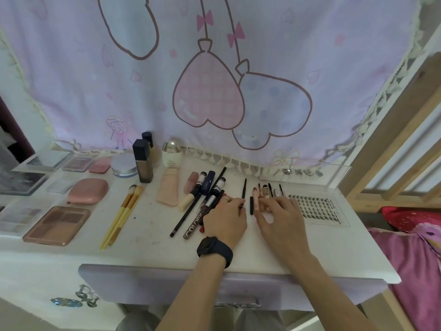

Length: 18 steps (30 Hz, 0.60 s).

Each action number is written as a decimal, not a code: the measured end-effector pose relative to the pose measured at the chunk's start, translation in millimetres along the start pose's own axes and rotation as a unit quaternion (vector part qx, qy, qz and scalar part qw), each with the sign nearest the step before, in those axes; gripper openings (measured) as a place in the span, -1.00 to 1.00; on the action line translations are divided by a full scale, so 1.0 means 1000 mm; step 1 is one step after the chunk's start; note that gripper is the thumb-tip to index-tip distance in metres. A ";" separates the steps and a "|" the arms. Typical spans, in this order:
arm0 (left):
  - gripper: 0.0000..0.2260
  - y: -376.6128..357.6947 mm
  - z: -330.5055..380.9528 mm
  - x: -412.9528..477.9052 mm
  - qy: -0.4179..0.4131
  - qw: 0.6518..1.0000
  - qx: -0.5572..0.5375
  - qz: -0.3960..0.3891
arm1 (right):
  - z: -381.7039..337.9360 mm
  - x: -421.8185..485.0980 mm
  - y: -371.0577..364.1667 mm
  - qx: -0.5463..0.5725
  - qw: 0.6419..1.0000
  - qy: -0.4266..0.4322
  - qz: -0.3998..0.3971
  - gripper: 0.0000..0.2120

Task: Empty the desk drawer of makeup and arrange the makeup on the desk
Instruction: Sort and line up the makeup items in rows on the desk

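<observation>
Arranging stage: drawer [152, 283] looks closed, makeup [57, 224] spread across desk [155, 240]. Left hand [224, 220] pinches black pencil [244, 188]; right hand [279, 218] rests relaxed fingers on small tubes [265, 191]. Next I'd straighten that row.

White bench [152, 237], L to R: eyeshadow palette [56, 225], pink compact [87, 191], 2 yellow brushes [121, 216], foundation bottle [142, 161] upright at back, pink tube [169, 187], pencils/mascaras cluster [202, 197], lash tray [315, 206] far R.
</observation>
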<state>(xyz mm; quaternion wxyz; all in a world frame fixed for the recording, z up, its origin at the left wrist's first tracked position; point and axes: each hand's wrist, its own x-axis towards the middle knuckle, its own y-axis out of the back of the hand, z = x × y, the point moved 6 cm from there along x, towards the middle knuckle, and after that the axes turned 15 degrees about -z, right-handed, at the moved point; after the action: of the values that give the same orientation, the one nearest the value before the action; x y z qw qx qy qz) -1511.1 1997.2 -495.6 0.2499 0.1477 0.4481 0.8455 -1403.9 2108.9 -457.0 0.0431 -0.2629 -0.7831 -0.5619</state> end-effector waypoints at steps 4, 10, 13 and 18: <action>-0.71 -0.002 0.003 -0.001 -0.007 1.000 0.003 -0.011 | 0.025 -0.030 0.017 -0.013 0.999 -0.038 0.024 -0.76; -0.61 0.001 0.010 -0.004 -0.025 0.999 0.023 -0.020 | 0.057 -0.064 0.014 0.031 0.992 -0.124 0.014 -0.86; -0.62 0.003 0.012 -0.006 -0.021 0.999 0.032 -0.017 | 0.056 -0.062 0.011 0.042 0.989 -0.142 0.008 -0.89; -0.70 0.001 0.011 -0.005 -0.026 0.998 0.047 -0.008 | 0.057 -0.066 0.012 0.049 0.989 -0.137 0.016 -0.92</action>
<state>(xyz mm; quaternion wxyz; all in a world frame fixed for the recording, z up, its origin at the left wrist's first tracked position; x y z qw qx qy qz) -1502.2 2001.6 -488.5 0.2612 0.1779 0.4822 0.8171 -1328.8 2139.3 -491.1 -0.0422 -0.3477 -0.8036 -0.4813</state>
